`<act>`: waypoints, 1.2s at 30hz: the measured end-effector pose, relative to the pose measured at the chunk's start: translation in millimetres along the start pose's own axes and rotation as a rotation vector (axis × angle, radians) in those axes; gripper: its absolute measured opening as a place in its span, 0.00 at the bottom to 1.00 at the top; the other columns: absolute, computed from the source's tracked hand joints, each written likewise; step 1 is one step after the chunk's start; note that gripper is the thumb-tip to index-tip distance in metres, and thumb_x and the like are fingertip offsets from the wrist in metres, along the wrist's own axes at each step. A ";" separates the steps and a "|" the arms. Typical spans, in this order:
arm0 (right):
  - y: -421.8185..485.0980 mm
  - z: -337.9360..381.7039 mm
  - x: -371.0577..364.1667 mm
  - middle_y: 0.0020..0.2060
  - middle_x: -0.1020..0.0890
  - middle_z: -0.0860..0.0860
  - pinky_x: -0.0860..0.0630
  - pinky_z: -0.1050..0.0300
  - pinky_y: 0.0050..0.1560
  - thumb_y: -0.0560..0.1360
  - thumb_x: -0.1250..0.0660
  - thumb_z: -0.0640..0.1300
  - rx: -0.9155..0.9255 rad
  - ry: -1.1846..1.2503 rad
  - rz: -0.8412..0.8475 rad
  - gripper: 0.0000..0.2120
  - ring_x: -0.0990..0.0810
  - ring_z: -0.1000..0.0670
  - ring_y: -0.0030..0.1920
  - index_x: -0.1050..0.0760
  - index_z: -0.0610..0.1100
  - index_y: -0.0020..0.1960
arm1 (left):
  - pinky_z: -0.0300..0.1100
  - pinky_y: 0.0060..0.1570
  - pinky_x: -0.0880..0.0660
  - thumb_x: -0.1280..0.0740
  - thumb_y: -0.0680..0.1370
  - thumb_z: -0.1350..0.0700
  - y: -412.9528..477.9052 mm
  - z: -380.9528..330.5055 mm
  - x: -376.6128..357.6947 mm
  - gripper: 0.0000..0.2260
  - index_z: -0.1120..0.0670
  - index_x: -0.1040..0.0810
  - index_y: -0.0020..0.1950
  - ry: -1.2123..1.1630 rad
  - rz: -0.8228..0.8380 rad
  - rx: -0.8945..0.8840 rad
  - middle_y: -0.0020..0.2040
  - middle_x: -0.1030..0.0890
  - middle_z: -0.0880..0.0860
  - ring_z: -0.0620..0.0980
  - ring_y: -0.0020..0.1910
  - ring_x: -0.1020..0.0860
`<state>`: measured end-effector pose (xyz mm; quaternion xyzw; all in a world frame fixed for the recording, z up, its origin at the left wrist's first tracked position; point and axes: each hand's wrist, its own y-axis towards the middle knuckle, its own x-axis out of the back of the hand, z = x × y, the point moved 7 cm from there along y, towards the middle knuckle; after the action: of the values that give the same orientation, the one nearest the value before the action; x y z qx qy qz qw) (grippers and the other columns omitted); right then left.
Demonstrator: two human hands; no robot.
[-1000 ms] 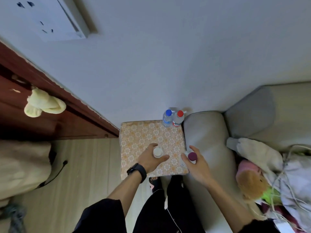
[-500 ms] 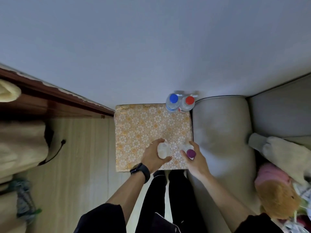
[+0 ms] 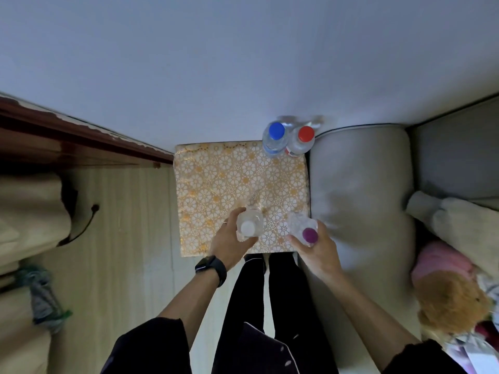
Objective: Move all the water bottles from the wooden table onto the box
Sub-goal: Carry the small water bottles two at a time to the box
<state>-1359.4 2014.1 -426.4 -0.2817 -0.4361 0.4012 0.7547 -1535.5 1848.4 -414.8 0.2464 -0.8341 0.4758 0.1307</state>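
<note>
A box covered in orange floral paper (image 3: 216,190) stands against the wall. A blue-capped bottle (image 3: 275,136) and a red-capped bottle (image 3: 303,140) stand upright at its far right corner. My left hand (image 3: 229,242) grips a clear bottle with a white cap (image 3: 248,225) over the near part of the box top. Over the near right corner, my right hand (image 3: 318,249) grips a clear bottle with a purple cap (image 3: 309,234). Whether these two bottles touch the box top I cannot tell.
A grey sofa arm (image 3: 359,201) borders the box on the right, with a stuffed toy (image 3: 453,298) beyond it. A dark wooden edge (image 3: 81,136) runs along the left wall above pale wood flooring (image 3: 129,238). My legs (image 3: 270,306) stand just before the box.
The view tilted down and the box moved closer in frame. Both hands stayed on their bottles and shifted slightly forward over the box's near edge.
</note>
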 end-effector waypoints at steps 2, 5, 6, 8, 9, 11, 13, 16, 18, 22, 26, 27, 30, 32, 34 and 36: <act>-0.9 0.4 -0.6 0.55 0.20 0.54 0.26 0.61 0.51 0.71 0.27 0.62 -0.008 -0.023 -0.021 0.36 0.20 0.51 0.52 0.34 0.46 0.72 | 0.55 0.45 0.19 0.26 0.72 0.41 0.7 -1.7 -0.4 0.31 0.37 0.39 0.69 -0.008 -0.025 -0.004 0.54 0.18 0.48 0.52 0.49 0.18; 3.5 11.8 7.2 0.52 0.20 0.54 0.25 0.59 0.52 0.72 0.28 0.61 0.012 -0.006 -0.057 0.33 0.19 0.51 0.52 0.31 0.45 0.70 | 0.54 0.46 0.19 0.25 0.72 0.44 7.8 -13.2 -0.2 0.29 0.38 0.36 0.68 -0.043 -0.040 -0.030 0.52 0.17 0.47 0.51 0.50 0.18; 7.3 18.4 11.7 0.51 0.20 0.55 0.25 0.59 0.51 0.73 0.28 0.60 0.019 0.011 -0.066 0.32 0.20 0.52 0.51 0.31 0.44 0.70 | 0.52 0.46 0.19 0.25 0.72 0.45 12.3 -20.3 0.7 0.29 0.39 0.35 0.68 -0.047 -0.046 -0.044 0.51 0.17 0.46 0.50 0.49 0.18; 16.2 35.0 21.8 0.51 0.20 0.54 0.26 0.61 0.47 0.74 0.29 0.59 0.040 0.040 -0.084 0.31 0.20 0.53 0.48 0.31 0.44 0.69 | 0.48 0.45 0.19 0.24 0.72 0.47 25.0 -37.6 1.3 0.29 0.42 0.34 0.69 -0.046 -0.050 -0.071 0.49 0.18 0.44 0.49 0.48 0.18; 21.4 44.6 27.3 0.51 0.19 0.54 0.26 0.62 0.46 0.74 0.29 0.59 0.058 0.054 -0.096 0.31 0.20 0.53 0.47 0.31 0.44 0.70 | 0.47 0.44 0.20 0.24 0.73 0.49 32.4 -48.2 2.4 0.29 0.43 0.33 0.69 -0.052 -0.054 -0.082 0.48 0.19 0.44 0.49 0.47 0.18; 34.7 62.6 37.3 0.50 0.19 0.53 0.25 0.63 0.45 0.75 0.28 0.58 0.095 0.079 -0.113 0.30 0.20 0.54 0.46 0.32 0.44 0.70 | 0.47 0.45 0.19 0.24 0.73 0.51 49.4 -68.1 3.9 0.28 0.44 0.33 0.69 -0.063 -0.071 -0.095 0.48 0.18 0.45 0.50 0.47 0.18; 50.9 80.1 45.2 0.50 0.20 0.54 0.26 0.65 0.44 0.75 0.28 0.56 0.116 0.107 -0.116 0.30 0.20 0.54 0.47 0.32 0.44 0.70 | 0.49 0.46 0.19 0.25 0.74 0.53 66.9 -87.1 5.3 0.28 0.47 0.34 0.70 -0.051 -0.075 -0.117 0.49 0.17 0.48 0.51 0.47 0.18; 74.2 102.3 49.4 0.53 0.19 0.52 0.24 0.61 0.48 0.75 0.28 0.56 0.134 0.136 -0.101 0.29 0.19 0.51 0.51 0.32 0.44 0.70 | 0.49 0.45 0.19 0.26 0.75 0.53 89.1 -108.4 10.2 0.29 0.51 0.35 0.71 -0.002 -0.089 -0.144 0.51 0.16 0.53 0.53 0.45 0.19; 84.9 110.4 47.9 0.54 0.19 0.51 0.25 0.58 0.49 0.75 0.29 0.56 0.126 0.139 -0.087 0.28 0.19 0.50 0.51 0.32 0.44 0.69 | 0.49 0.45 0.20 0.26 0.75 0.54 98.2 -115.8 14.4 0.28 0.52 0.35 0.71 0.003 -0.102 -0.147 0.51 0.16 0.54 0.54 0.45 0.18; 92.2 112.7 43.8 0.55 0.19 0.51 0.29 0.61 0.47 0.77 0.31 0.57 0.138 0.121 -0.075 0.26 0.20 0.50 0.51 0.31 0.44 0.68 | 0.46 0.45 0.21 0.26 0.75 0.55 100.5 -120.9 15.5 0.28 0.52 0.35 0.71 -0.012 -0.097 -0.136 0.52 0.16 0.54 0.53 0.46 0.19; 91.9 107.8 41.9 0.55 0.19 0.53 0.28 0.62 0.49 0.77 0.30 0.56 0.149 0.121 -0.073 0.25 0.20 0.52 0.53 0.30 0.46 0.68 | 0.37 0.35 0.28 0.26 0.75 0.54 100.3 -120.6 14.9 0.28 0.52 0.34 0.71 -0.023 -0.111 -0.150 0.51 0.16 0.53 0.49 0.43 0.21; 91.5 107.7 42.4 0.55 0.18 0.53 0.28 0.64 0.47 0.76 0.30 0.56 0.146 0.123 -0.077 0.24 0.20 0.52 0.53 0.30 0.47 0.68 | 0.35 0.34 0.29 0.26 0.75 0.54 100.7 -120.9 14.3 0.28 0.52 0.34 0.71 -0.020 -0.112 -0.151 0.51 0.16 0.53 0.49 0.42 0.22; 92.4 110.0 43.0 0.54 0.18 0.53 0.31 0.69 0.40 0.76 0.29 0.54 0.139 0.115 -0.094 0.23 0.20 0.53 0.48 0.28 0.47 0.67 | 0.40 0.38 0.26 0.26 0.75 0.54 101.4 -122.4 13.1 0.28 0.52 0.35 0.71 -0.002 -0.110 -0.152 0.51 0.16 0.54 0.51 0.44 0.21; 91.8 109.4 43.6 0.52 0.18 0.54 0.32 0.72 0.39 0.77 0.30 0.54 0.130 0.132 -0.113 0.22 0.21 0.55 0.46 0.29 0.47 0.67 | 0.44 0.42 0.24 0.26 0.75 0.54 101.9 -121.5 12.2 0.28 0.52 0.35 0.72 0.002 -0.111 -0.143 0.51 0.16 0.54 0.54 0.46 0.19; 90.2 108.0 43.4 0.51 0.20 0.56 0.34 0.75 0.38 0.77 0.31 0.55 0.120 0.151 -0.132 0.23 0.22 0.58 0.45 0.29 0.47 0.67 | 0.45 0.43 0.23 0.27 0.75 0.53 101.7 -120.4 11.2 0.29 0.51 0.36 0.73 0.019 -0.119 -0.148 0.51 0.16 0.54 0.55 0.47 0.19; 89.4 110.0 41.6 0.52 0.21 0.56 0.34 0.74 0.39 0.78 0.32 0.55 0.121 0.157 -0.125 0.23 0.22 0.58 0.46 0.31 0.48 0.69 | 0.46 0.44 0.23 0.27 0.75 0.53 101.6 -118.9 10.3 0.32 0.51 0.37 0.75 0.029 -0.130 -0.147 0.52 0.16 0.54 0.56 0.48 0.18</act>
<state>-1476.5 2104.2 -427.0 -0.2386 -0.3672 0.3558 0.8256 -1600.6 1990.7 -423.2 0.2829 -0.8472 0.4072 0.1911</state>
